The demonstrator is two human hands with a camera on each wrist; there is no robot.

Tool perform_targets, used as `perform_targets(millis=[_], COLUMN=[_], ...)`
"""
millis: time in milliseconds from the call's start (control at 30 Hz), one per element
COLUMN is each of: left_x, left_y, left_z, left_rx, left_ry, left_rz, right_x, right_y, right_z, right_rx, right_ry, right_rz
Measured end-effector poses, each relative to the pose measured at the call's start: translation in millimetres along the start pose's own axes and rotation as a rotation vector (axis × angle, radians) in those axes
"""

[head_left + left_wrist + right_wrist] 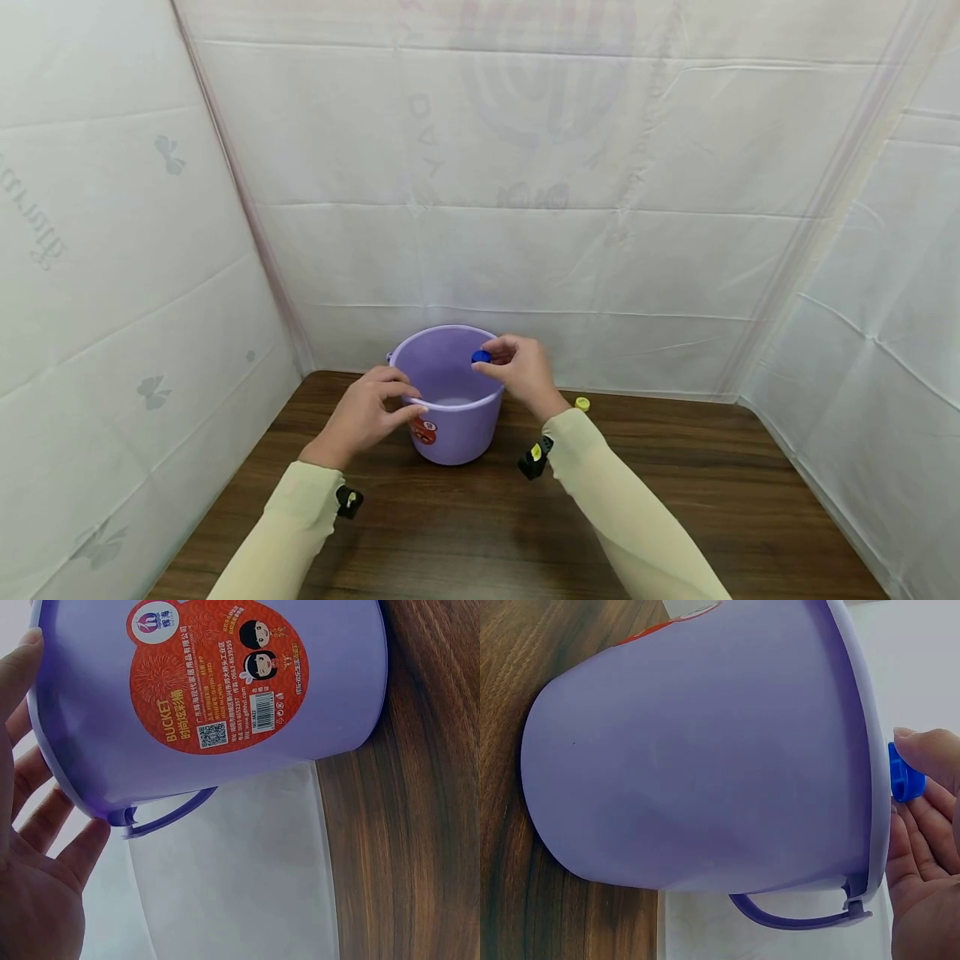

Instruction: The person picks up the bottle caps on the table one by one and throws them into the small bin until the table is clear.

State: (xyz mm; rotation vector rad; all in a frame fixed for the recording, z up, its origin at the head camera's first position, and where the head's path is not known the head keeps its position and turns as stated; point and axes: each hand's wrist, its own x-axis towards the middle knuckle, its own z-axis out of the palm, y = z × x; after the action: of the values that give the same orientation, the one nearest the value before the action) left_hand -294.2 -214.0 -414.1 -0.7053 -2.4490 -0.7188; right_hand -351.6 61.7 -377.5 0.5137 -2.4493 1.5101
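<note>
A purple plastic bucket (459, 433) with a red label (217, 682) stands upright on the wooden table. At its near left rim is my left hand (367, 412), thumb outside and fingers over the edge, gripping it. Between thumb and fingers my right hand (525, 371) pinches a small blue plastic bottle cap (481, 357), over the bucket's mouth on the right side. The right wrist view has this blue cap (906, 774) just beyond the rim, partly covered by the thumb. The bucket's handle (172, 817) hangs down along the far side.
A small yellow cap (582, 404) lies on the table (675, 483) to the right of the bucket, near the right forearm. White cloth walls (525, 250) enclose the table at the back and on both sides.
</note>
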Motion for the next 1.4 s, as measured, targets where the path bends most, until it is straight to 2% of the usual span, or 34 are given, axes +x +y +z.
perform_targets(millis=[1000, 1400], left_x=[0.5, -0.2], left_y=[3.4, 0.8], left_z=[-2.6, -1.2], left_rx=[0.003, 0.007], left_ry=[-0.017, 0.007], left_rz=[-0.017, 0.015], right_x=[1.1, 2.2], right_y=[-2.1, 2.1], right_z=[7.9, 7.8], right_rx=[-0.038, 0.056], right_ry=[-0.005, 0.048], right_rz=[0.003, 0.004])
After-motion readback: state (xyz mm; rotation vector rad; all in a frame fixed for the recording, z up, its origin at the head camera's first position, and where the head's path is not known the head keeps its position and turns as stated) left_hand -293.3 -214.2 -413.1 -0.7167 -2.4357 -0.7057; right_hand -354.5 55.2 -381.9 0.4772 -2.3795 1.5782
